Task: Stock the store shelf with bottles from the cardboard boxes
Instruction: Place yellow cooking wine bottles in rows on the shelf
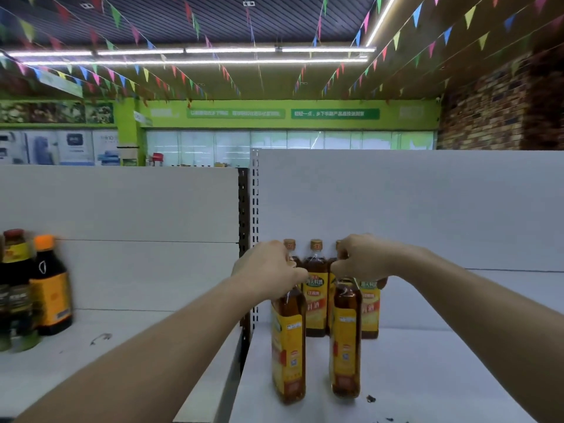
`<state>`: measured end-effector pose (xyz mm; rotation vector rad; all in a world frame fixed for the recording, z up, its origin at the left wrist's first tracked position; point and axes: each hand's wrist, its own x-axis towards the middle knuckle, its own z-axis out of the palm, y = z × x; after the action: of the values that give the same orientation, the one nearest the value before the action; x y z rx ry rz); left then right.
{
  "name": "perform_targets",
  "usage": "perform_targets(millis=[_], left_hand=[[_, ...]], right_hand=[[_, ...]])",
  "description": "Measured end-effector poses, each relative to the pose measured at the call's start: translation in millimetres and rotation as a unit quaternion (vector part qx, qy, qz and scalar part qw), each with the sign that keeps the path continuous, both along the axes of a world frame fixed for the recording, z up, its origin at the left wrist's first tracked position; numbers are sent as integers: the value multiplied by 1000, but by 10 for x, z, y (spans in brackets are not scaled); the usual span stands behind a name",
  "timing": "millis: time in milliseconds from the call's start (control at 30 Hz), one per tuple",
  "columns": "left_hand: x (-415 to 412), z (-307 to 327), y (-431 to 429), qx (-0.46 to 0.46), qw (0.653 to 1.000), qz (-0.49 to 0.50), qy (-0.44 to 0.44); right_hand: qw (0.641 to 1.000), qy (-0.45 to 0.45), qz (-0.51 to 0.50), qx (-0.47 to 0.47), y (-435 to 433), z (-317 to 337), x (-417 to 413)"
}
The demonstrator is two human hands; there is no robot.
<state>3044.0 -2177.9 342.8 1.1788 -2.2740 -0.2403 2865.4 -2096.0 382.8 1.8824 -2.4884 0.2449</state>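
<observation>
Low in the middle of the frame, the left hand (pixel 268 270) has its fingers curled and pinched round the neck of the left amber bottle (pixel 288 346), a tall, clear bottle of brown liquid with a yellow wrap label. Just to the right, the right hand (pixel 363 261) grips the neck of the right amber bottle (pixel 346 340), which is the same kind. Each bottle hangs straight below its hand with its long axis upright, and the caps are hidden inside the fists. The two bottles stand side by side, slightly apart, on the white metal shelf deck (pixel 427 377). Their bases seem to be down on the deck, though a hair of lift cannot be ruled out. Directly behind them, further up the frame and against the white back panel (pixel 396 203), stands the back row of gold-capped matching bottles (pixel 316 288), close to the front pair. Judging by this, the coming move turns on that small gap front to back: each hand needs to slide its bottle away from the person, keep it vertical, then let go. Both hands are equally near. At the left edge stand dark soy-coloured bottles (pixel 50 288) on the neighbouring shelf; no cardboard box is in view
</observation>
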Motion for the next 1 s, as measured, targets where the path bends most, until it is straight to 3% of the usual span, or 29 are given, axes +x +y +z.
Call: perform_targets(millis=[433,800,1000], left_hand=[[-369,-84,-514,1,999,41,13],[-256,-171,-712,42,997,-44,55],[-140,-247,-880,164,970,-162,80]], right_hand=[[1000,15,10,-19,-519,-140,-214],[987,-60,-39,-146,-477,-576,-204],[972,-129,-99,-171,-355,-843,-140]])
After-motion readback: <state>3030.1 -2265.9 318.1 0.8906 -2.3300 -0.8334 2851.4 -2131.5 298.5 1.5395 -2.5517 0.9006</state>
